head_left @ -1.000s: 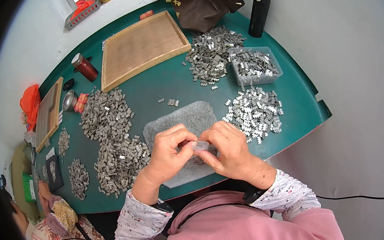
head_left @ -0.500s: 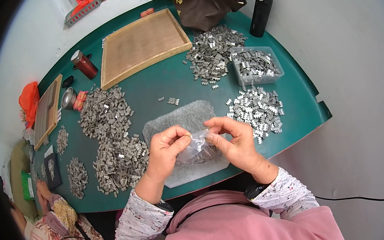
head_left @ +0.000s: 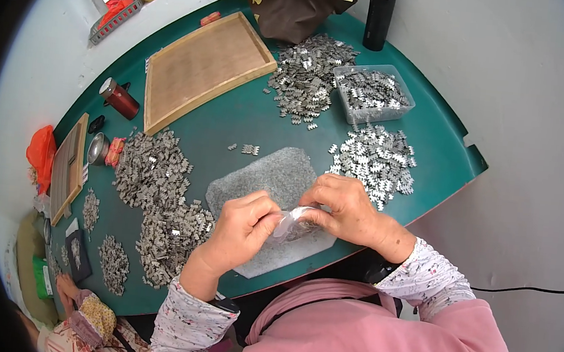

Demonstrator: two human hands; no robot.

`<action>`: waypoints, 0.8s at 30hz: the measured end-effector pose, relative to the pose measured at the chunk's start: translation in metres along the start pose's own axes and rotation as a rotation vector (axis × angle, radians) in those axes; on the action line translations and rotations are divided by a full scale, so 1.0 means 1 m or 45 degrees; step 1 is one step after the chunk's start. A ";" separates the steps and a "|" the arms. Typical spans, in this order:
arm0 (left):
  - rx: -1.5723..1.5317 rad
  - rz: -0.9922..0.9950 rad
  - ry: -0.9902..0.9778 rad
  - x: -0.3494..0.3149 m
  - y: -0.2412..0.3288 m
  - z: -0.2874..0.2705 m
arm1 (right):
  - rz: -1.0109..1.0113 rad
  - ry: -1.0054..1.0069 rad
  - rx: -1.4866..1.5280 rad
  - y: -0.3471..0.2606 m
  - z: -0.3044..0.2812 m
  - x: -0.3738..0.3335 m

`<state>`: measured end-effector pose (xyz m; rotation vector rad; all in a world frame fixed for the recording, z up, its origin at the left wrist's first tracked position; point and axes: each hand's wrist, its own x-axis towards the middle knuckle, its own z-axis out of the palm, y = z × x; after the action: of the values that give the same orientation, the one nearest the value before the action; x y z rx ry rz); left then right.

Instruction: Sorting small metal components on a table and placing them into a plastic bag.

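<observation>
A clear plastic bag (head_left: 286, 227) is held between my two hands above a grey felt mat (head_left: 265, 174). My left hand (head_left: 244, 230) pinches one side of the bag's edge between thumb and fingers. Gripping the opposite side is my right hand (head_left: 343, 208). Part of the bag and whatever is inside it are hidden behind my fingers. Beyond the mat lie a few small metal pieces (head_left: 250, 149). To the right of my right hand spreads a pile of shiny toothed metal pieces (head_left: 375, 159).
A clear plastic box (head_left: 373, 113) of metal pieces stands at the far right, near a black bottle (head_left: 379, 16). Duller heaps (head_left: 154, 167) cover the left side. Behind them are a wooden tray (head_left: 204, 70) and a red flask (head_left: 120, 98). Another person's hand (head_left: 67, 289) rests at lower left.
My hands have drawn the bag's edge taut, and my left hand has turned more back-up. The bag looks bunched, and the thin brown items seen through it earlier are now mostly hidden.
</observation>
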<state>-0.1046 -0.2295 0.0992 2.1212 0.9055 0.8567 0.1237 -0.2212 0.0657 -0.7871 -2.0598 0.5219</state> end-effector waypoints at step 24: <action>-0.359 -0.242 0.219 0.006 -0.014 0.010 | 0.151 -0.073 0.236 -0.001 0.006 0.010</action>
<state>-0.0989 -0.2207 0.0849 1.7120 0.9922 1.0138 0.1144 -0.2154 0.0685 -0.7944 -1.9903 0.7977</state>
